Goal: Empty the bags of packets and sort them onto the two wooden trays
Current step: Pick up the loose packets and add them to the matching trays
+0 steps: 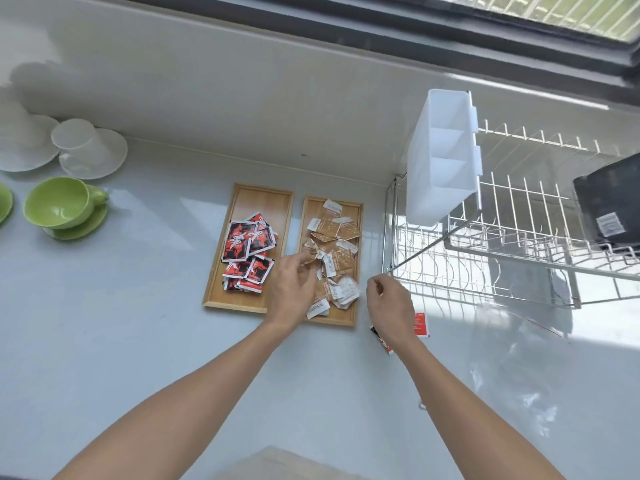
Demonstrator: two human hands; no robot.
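Two wooden trays lie side by side on the white counter. The left tray (266,199) holds a heap of red-and-black packets (249,251). The right tray (356,209) holds several brown-and-white packets (337,244). My left hand (294,285) reaches over the gap between the trays and pinches a brown packet (310,252) above the right tray. My right hand (389,303) hovers just right of that tray, fingers loosely curled, holding nothing I can see. Under it on the counter lie two red packets (419,323), partly hidden by my wrist.
A wire dish rack (502,244) with a white plastic caddy (440,157) and a black object (609,206) stands at the right. A clear plastic bag (519,375) lies flat in front of it. A green cup on a saucer (60,206) and white cups (83,147) sit at the left.
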